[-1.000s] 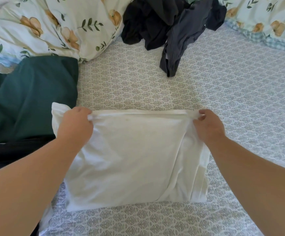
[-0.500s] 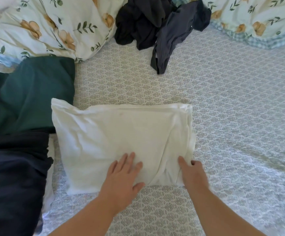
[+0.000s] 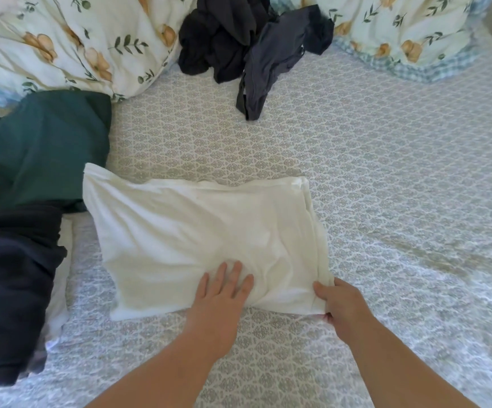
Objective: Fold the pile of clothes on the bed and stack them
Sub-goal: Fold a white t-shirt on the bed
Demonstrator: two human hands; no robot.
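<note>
A folded white garment [image 3: 186, 231] lies flat in the middle of the patterned bed sheet [image 3: 386, 187]. My left hand [image 3: 221, 293] presses flat on its near edge, fingers spread. My right hand [image 3: 337, 303] pinches the garment's near right corner between thumb and fingers. A heap of dark unfolded clothes [image 3: 239, 39] lies at the far side of the bed. On the left lie a folded dark green garment [image 3: 42, 148] and a dark navy one [image 3: 9, 290].
Floral pillows [image 3: 62, 45] lie along the head of the bed at left, and a second floral pillow [image 3: 409, 30] at right. Bare patterned sheet stretches to the right of the white garment.
Both hands left the garment's far edge and came to its near edge. The left hand now presses flat, and the right hand has closed on the near right corner.
</note>
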